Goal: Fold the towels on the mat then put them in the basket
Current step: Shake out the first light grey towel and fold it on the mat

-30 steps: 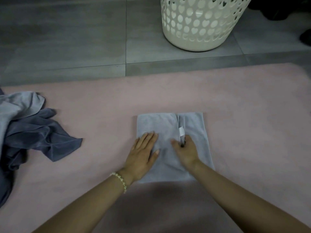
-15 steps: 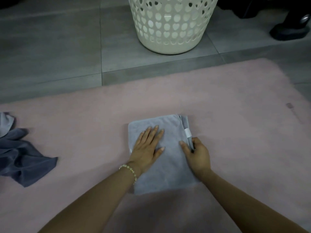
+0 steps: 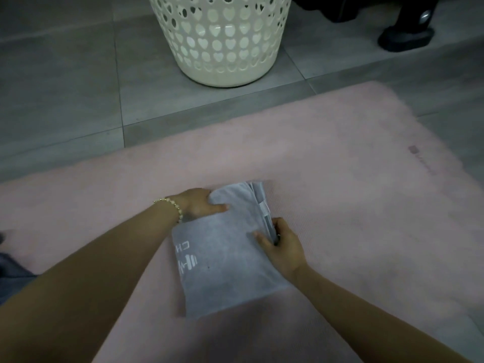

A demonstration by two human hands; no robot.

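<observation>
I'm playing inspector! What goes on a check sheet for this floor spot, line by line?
Surface: pink mat lying on a grey tiled floor.
Job's things: grey towel, folded, lies on the mat; cream basket stands on the floor beyond it.
Clutter: dark cloth at the left edge, mostly out of view.
Hands: left hand grips the towel's far left corner; right hand pinches its right edge.
Cables: nothing seen.
Surroundings: black object on the floor, top right; cannot tell what it is.
</observation>
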